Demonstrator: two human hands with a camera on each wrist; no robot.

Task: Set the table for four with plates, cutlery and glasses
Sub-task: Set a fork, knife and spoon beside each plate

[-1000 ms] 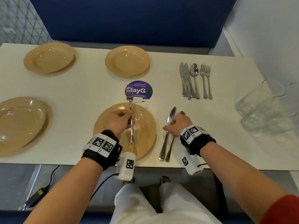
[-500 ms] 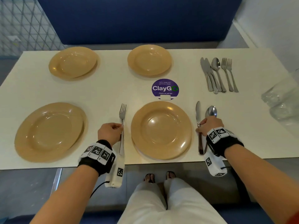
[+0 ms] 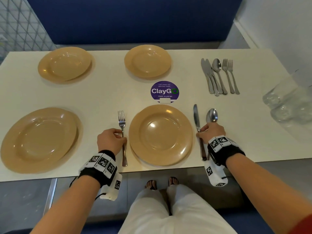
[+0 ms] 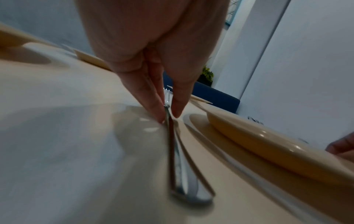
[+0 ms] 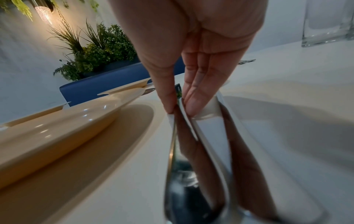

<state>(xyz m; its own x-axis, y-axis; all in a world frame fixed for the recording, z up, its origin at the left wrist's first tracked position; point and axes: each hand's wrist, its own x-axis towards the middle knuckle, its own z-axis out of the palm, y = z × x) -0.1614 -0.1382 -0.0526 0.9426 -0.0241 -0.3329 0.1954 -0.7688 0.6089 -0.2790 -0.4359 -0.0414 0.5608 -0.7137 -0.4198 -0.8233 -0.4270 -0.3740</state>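
Four tan plates are laid out; the near right plate is in front of me. A fork lies flat on the table just left of it, and my left hand pinches its handle between thumb and fingers. Right of the plate a knife and a spoon lie side by side. My right hand pinches their handles together.
Spare knives, a spoon and two forks lie at the far right. Clear glasses stand at the right edge. Other plates sit near left, far left and far middle. A purple sticker is mid-table.
The left hand carried the fork from above the near plate down to the table on its left. The right hand straightened the knife and spoon beside the plate.
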